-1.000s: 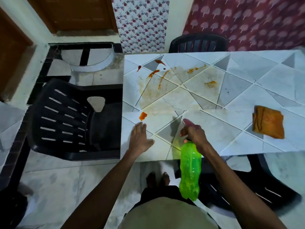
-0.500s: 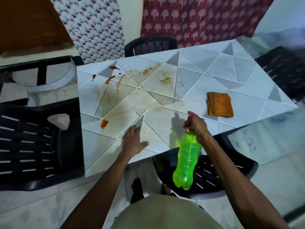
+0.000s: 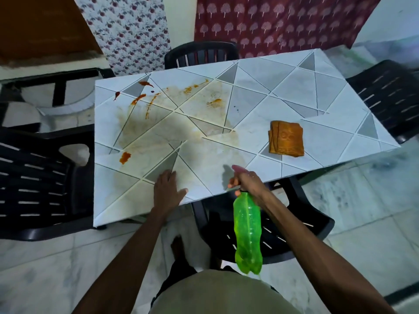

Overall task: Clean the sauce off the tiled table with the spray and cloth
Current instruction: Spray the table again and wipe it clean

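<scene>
One spray bottle (image 3: 247, 232), nozzle away, base near, in right hand (image 3: 246, 180), grip curled; left hand (image 3: 166, 189) flat on table (image 3: 294, 87).

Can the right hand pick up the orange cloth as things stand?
Probably not yet: the right hand grips the green spray bottle. Only bare table lies between it and the orange cloth; the left hand, flat on the table, holds nothing.

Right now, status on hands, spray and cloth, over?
Left hand flat on white tiled table. Right hand grips green plastic spray bottle. Folded orange cloth untouched at right. Red-orange sauce smears across left half.
</scene>
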Demonstrator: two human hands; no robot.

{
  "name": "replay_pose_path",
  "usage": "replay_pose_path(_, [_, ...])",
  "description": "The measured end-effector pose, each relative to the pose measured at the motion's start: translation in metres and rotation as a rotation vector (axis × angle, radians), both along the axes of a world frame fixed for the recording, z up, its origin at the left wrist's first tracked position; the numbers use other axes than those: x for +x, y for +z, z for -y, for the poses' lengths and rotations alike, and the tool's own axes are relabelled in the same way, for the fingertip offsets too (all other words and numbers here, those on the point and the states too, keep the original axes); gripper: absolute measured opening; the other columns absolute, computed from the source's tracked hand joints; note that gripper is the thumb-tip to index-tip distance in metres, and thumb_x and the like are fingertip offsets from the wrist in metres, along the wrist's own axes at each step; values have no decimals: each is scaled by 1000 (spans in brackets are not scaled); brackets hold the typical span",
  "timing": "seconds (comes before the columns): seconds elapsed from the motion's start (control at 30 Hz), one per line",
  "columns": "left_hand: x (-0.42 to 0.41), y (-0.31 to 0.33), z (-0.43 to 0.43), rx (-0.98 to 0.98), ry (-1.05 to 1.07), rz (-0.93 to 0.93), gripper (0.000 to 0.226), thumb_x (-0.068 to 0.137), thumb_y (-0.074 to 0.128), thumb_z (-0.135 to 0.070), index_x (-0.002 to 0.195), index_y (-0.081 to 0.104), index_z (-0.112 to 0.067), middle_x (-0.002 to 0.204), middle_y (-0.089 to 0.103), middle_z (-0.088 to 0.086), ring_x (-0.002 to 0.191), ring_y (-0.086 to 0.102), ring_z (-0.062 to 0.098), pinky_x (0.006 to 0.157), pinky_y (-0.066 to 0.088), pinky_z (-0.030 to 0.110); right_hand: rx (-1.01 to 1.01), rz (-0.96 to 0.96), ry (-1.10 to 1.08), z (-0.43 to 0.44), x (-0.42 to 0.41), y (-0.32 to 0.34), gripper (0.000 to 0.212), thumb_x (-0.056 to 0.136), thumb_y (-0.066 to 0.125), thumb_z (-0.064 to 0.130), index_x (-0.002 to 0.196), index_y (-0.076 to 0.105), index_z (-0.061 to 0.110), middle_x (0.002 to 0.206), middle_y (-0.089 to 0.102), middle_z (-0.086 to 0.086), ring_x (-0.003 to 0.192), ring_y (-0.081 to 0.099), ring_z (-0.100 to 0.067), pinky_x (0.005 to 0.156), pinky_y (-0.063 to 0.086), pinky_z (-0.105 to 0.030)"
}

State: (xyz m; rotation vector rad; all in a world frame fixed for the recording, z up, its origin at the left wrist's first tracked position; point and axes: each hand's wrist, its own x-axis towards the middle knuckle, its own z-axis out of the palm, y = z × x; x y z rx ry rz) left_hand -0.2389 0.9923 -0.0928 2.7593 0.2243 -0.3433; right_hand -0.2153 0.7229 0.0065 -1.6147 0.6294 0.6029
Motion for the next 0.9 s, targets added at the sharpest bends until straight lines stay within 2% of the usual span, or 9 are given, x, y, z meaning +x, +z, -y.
replay_pose_path(0.07, [-10, 0, -4, 10, 40, 13, 82, 79, 73, -48, 143, 42, -8, 153, 34, 18, 140, 31, 34, 112, 32, 45, -1, -3, 58, -12, -5, 3, 33, 72, 44, 1, 88, 72, 8, 75, 68, -21, 42, 47, -23, 47, 43, -27])
replay_pose_path(0.13, [-20, -1, -12, 3, 73, 24, 80, 76, 75, -48, 140, 45, -10, 151, 36, 17, 139, 33, 34, 110, 35, 46, 17, -11, 107, -25, -10, 5, 42, 70, 44, 1, 97, 73, 15, 70, 66, -20, 45, 49, -24, 48, 44, -28])
replay_pose_path(0.27, [-41, -1, -37, 1, 145, 10, 85, 78, 72, -53, 144, 41, -10, 153, 35, 16, 142, 30, 32, 113, 30, 46, 5, -23, 227, -59, -16, 9, 43, 67, 49, 2, 102, 74, 2, 76, 73, -16, 62, 64, -26, 46, 47, -25])
replay_pose_path(0.4, [-61, 4, -70, 5, 243, -4, 91, 79, 71, -55, 147, 35, -8, 156, 28, 16, 143, 27, 34, 114, 26, 47, -18, 32, 342, -103, -25, 15, 33, 77, 52, 13, 99, 74, 2, 72, 71, -22, 48, 54, -24, 47, 47, -23])
replay_pose_path(0.6, [-86, 9, -124, 20, 359, -6, 96, 75, 71, -60, 146, 34, -7, 156, 25, 16, 143, 23, 35, 115, 22, 48, -26, 53, 472, -172, -34, 18, 25, 74, 50, 11, 75, 75, 7, 75, 71, -21, 50, 56, -27, 51, 47, -30])
replay_pose_path(0.67, [-94, 8, -139, 37, 387, 6, 103, 72, 71, -65, 146, 34, -4, 156, 26, 17, 144, 22, 36, 115, 22, 50, -15, 59, 521, -194, -41, 21, 30, 77, 49, 5, 88, 76, 11, 71, 68, -25, 45, 53, -24, 47, 46, -26])
replay_pose_path(0.73, [-101, 7, -150, 36, 439, 11, 113, 68, 71, -70, 148, 30, -2, 157, 24, 18, 146, 20, 37, 117, 19, 51, -13, 82, 568, -213, -48, 20, 35, 79, 49, 2, 99, 75, 13, 84, 72, -25, 52, 60, -21, 45, 48, -24])
replay_pose_path(0.83, [-110, 6, -160, 0, 496, 23, 123, 64, 72, -73, 151, 23, 0, 159, 19, 19, 148, 14, 36, 119, 15, 49, -35, 67, 638, -231, -61, 16, 26, 78, 46, 1, 76, 72, 6, 91, 70, -30, 51, 59, -22, 40, 42, -25])
replay_pose_path(0.9, [-113, 7, -164, -19, 508, 26, 124, 64, 73, -73, 151, 21, -1, 160, 18, 17, 148, 13, 34, 120, 14, 48, -35, 46, 647, -239, -69, 13, 25, 79, 47, 2, 82, 71, 6, 79, 68, -27, 44, 56, -19, 40, 41, -25])
